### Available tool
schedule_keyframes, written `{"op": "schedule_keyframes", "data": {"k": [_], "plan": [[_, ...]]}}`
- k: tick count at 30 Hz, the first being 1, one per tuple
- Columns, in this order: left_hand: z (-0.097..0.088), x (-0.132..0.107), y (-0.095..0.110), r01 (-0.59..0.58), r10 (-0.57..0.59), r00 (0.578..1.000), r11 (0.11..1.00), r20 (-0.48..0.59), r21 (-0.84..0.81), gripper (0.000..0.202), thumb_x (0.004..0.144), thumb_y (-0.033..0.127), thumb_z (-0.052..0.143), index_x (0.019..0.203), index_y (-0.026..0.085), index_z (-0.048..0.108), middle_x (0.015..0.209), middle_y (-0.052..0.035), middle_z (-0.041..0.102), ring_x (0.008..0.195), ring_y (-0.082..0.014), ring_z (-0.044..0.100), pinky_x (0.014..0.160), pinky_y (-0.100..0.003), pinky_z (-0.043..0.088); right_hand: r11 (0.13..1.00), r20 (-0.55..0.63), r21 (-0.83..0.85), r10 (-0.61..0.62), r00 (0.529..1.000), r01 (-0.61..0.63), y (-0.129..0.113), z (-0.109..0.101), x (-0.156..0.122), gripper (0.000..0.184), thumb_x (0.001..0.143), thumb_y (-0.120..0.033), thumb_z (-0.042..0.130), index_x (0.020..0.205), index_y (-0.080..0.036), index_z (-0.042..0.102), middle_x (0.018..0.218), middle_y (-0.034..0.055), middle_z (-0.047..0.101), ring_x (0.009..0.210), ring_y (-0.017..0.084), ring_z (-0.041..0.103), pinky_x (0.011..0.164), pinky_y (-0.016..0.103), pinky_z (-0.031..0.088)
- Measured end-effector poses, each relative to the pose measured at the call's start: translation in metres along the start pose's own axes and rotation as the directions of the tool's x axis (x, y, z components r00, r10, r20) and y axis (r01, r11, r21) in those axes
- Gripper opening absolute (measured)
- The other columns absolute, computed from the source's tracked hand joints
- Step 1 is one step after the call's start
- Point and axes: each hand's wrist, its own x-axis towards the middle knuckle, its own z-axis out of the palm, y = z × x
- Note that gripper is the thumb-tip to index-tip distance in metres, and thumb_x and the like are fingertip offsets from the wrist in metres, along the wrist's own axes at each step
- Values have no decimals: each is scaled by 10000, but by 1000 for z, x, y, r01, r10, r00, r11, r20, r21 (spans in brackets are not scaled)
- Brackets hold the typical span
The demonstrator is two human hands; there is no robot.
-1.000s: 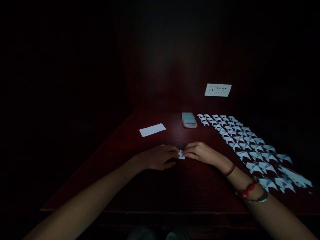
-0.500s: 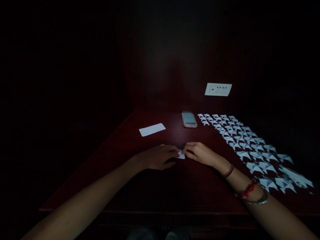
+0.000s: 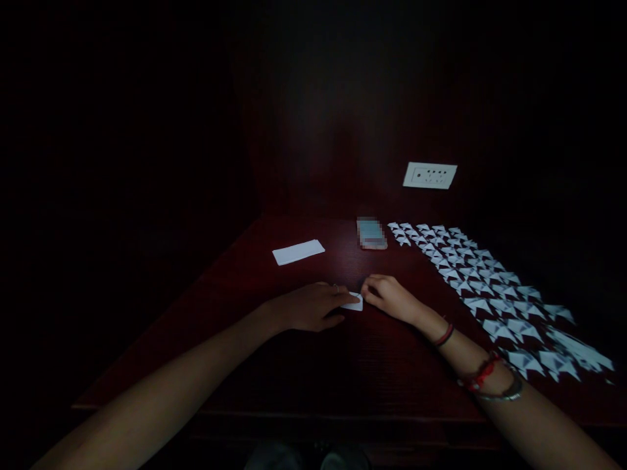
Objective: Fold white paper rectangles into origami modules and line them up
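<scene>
A small folded piece of white paper point(image 3: 356, 303) lies on the dark red table. My left hand point(image 3: 316, 307) lies over its left part with the fingers stretched out and pressed flat on it, a ring on one finger. At the paper's right edge is my right hand point(image 3: 386, 297), its fingers curled in and thumb close to them. Whether those fingertips pinch the paper's corner cannot be made out. Beyond my left hand lies a stack of white paper strips point(image 3: 298, 252).
Rows of folded white paper pieces point(image 3: 475, 271) cover the table's right side, with a bundle of paper strips point(image 3: 580, 346) among the nearest ones. A phone point(image 3: 372, 235), blurred out, lies toward the back. A socket panel point(image 3: 430, 175) sits on the wall.
My right hand has drawn slightly up and away from the paper. A left finger now reaches farther right across the paper. The view has shifted slightly.
</scene>
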Motion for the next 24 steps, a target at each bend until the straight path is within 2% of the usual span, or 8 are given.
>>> {"op": "schedule_keyframes", "data": {"k": [8,19,24], "plan": [[6,2,-3,-11,12,1000,999,-23,34,320,830,205,384,1150,206,402,1116,-45,448,950,-162,456,839,-300,324,999,-1,-21,39,999,-39,1,2,0,103,762,-170,434,714,-144,522,705,34,532,652,106,499,635,214,375],[6,4,-2,2,-2,1000,999,-4,46,507,722,25,419,1187,218,365,1150,-54,428,1003,-178,423,852,-309,311,990,10,-135,38,999,-36,-4,1,0,127,788,-186,412,727,-140,513,730,47,529,660,109,508,641,213,381],[5,4,-1,15,-15,1000,1000,-11,19,530,701,-6,411,1178,220,376,1132,-45,445,1008,-176,418,865,-315,302,976,-18,-209,59,998,-62,-7,-9,-3,136,787,-223,430,762,-143,537,762,50,532,689,122,515,648,228,390]]}}
